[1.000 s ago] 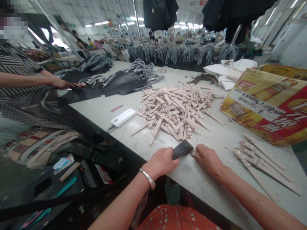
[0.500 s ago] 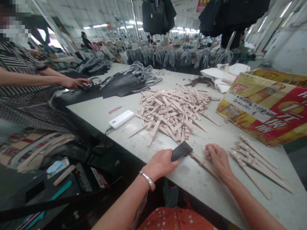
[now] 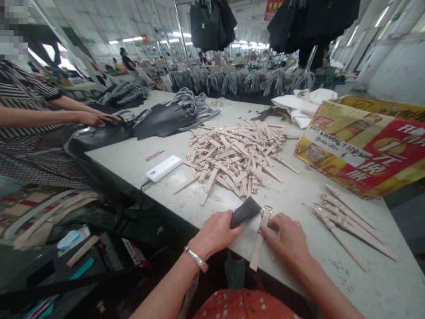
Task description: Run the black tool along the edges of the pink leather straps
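Note:
My left hand is closed around a flat black strip, which looks like leather and points away to the right. Just right of it, a beige buckle strap lies across the table's front edge with its gold buckle at the far end. The thumb and fingers of my right hand pinch this strap near its middle. Beyond both hands spreads a heap of similar beige straps with gold buckles. Several more straps lie side by side to the right of my right hand.
A yellow and red carton stands at the right. A white device with a cord and a thin red tool lie left of the heap. Black bag pieces lie farther back. A co-worker's hand handles black material at left.
My right hand has moved left and taken hold of the beige strap, which has turned to point toward me. My left hand keeps the black strip. The view has shifted slightly.

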`<action>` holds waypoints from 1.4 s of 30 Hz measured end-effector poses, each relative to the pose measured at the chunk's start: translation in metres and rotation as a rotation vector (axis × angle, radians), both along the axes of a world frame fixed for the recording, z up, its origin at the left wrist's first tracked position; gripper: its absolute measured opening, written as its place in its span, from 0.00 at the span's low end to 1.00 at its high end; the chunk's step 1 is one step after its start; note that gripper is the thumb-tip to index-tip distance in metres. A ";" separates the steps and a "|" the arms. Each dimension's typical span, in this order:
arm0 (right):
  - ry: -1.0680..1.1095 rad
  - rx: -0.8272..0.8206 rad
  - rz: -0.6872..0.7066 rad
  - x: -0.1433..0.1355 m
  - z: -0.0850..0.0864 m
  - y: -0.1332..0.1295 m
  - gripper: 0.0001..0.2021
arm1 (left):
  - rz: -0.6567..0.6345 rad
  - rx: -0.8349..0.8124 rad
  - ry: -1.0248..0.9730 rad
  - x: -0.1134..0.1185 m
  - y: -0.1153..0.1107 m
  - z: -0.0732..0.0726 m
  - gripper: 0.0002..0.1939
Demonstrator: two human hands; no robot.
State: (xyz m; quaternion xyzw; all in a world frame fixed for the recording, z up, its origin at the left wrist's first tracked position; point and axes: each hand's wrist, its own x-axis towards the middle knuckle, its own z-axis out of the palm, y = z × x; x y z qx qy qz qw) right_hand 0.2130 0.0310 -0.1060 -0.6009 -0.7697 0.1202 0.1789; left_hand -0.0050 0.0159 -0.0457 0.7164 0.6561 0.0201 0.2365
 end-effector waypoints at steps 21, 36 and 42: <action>-0.066 0.117 0.362 0.016 -0.004 -0.002 0.10 | 0.057 -0.016 -0.015 -0.027 -0.027 0.006 0.15; 0.122 0.016 0.157 0.002 -0.013 0.001 0.07 | -0.156 -0.067 0.079 -0.028 -0.019 0.020 0.14; 0.149 -0.050 0.184 -0.002 -0.010 0.008 0.05 | -0.180 -0.072 0.111 -0.024 -0.013 0.025 0.13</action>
